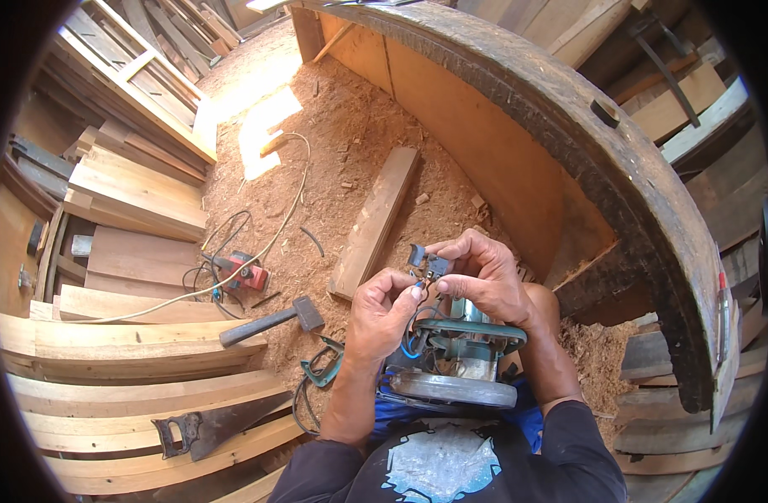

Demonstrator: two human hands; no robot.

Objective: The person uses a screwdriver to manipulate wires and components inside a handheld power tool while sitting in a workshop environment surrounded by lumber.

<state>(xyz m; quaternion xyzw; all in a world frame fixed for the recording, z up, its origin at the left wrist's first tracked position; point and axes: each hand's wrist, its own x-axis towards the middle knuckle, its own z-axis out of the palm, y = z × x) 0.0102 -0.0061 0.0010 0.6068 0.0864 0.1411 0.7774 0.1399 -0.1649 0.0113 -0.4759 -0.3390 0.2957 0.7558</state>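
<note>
My right hand (491, 281) pinches a small black trigger switch (437, 266) between thumb and fingers. Close against it, my left hand (384, 308) has its thumb and fingertips pressed together on a thin wire at the switch's lower side. Blue and dark wires (411, 342) run down from there to a green power tool (476, 342) with a round metal base, which rests in my lap below both hands. Left of my left forearm lies a loose green handle piece (327, 366) by a black cord. My fingers partly hide the wire ends.
On the sawdust-covered floor lie a hammer (275, 321), a red power tool (243, 272) with tangled cords, and a wooden board (375, 222). A handsaw (220, 425) lies on stacked planks (124, 344) at left. A curved wooden bench (568, 109) arches around the right side.
</note>
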